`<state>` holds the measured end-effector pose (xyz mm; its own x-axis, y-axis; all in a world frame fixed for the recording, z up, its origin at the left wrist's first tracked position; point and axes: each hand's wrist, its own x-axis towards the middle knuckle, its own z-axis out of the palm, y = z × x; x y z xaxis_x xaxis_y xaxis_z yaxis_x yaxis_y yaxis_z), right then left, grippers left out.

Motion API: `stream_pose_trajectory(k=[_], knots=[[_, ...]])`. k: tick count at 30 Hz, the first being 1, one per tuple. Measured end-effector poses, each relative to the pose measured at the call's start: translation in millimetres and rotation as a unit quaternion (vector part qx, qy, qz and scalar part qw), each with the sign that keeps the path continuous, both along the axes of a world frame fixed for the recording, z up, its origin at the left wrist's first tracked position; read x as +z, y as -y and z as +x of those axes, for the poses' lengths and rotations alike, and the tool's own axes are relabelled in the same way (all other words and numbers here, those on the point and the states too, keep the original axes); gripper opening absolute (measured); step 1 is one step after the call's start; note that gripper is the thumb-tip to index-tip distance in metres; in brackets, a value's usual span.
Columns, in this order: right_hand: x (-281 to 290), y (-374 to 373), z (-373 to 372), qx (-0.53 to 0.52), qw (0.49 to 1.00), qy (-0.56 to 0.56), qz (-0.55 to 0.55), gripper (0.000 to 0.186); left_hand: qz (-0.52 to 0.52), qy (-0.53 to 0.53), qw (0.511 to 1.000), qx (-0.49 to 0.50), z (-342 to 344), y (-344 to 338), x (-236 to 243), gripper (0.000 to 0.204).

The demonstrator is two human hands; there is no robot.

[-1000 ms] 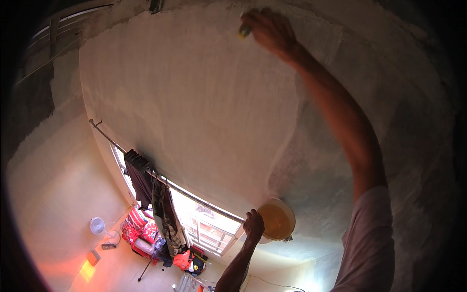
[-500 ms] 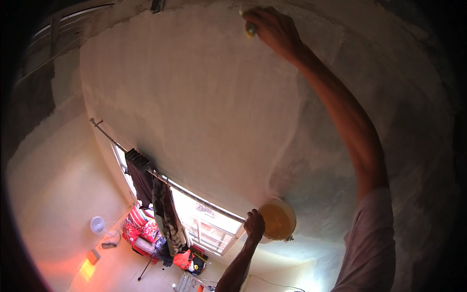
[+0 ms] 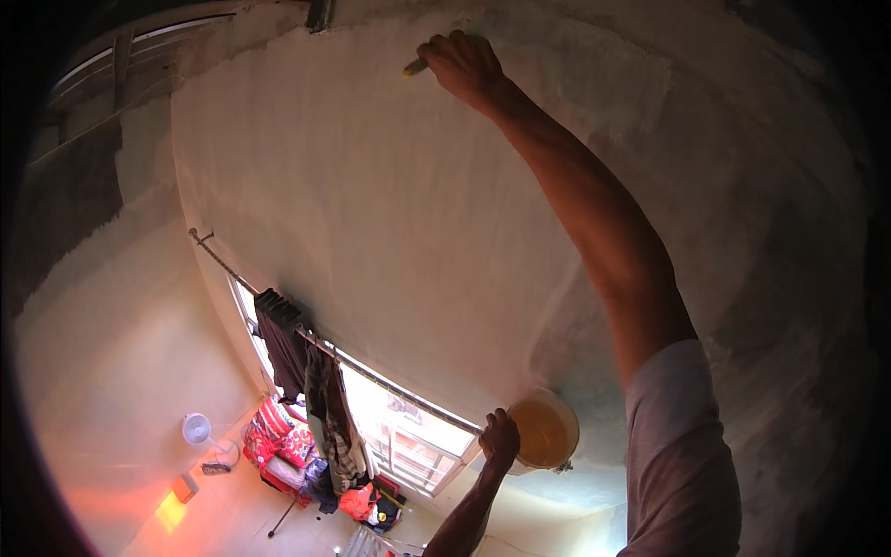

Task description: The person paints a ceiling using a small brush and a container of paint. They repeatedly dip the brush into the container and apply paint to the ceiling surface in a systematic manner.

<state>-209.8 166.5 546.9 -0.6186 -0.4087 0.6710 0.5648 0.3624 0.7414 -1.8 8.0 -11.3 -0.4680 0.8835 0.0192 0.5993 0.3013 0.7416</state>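
I am looking up inside a lived-in room of a home under renovation. A bare, pale plastered ceiling (image 3: 390, 213) fills most of my view, patchy and unpainted. Below it runs a curtain rod (image 3: 278, 311) hung with dark clothes (image 3: 283, 343) over a bright barred window (image 3: 408, 446). Red bags and bundles (image 3: 288, 455) and a small white fan (image 3: 197, 429) lie about the floor.

Right hand (image 3: 464, 65) is a closed fist at top centre, arm stretched fully up. Left hand (image 3: 499, 438), lower centre, is curled, forearm raised.
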Motion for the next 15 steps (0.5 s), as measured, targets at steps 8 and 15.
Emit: stream_pose_trajectory(k=[8, 15], knots=[[28.6, -0.9, 31.6, -0.069, 0.997, -0.033, 0.002, 0.011, -0.021, -0.006, 1.000, -0.017, 2.8, 5.7, 7.7, 0.025], [34.4, 2.8, 0.3, 0.197, 0.935, -0.192, -0.224, 0.021, -0.014, -0.009, 1.000, -0.004, 2.3, 2.9, 3.3, 0.024]])
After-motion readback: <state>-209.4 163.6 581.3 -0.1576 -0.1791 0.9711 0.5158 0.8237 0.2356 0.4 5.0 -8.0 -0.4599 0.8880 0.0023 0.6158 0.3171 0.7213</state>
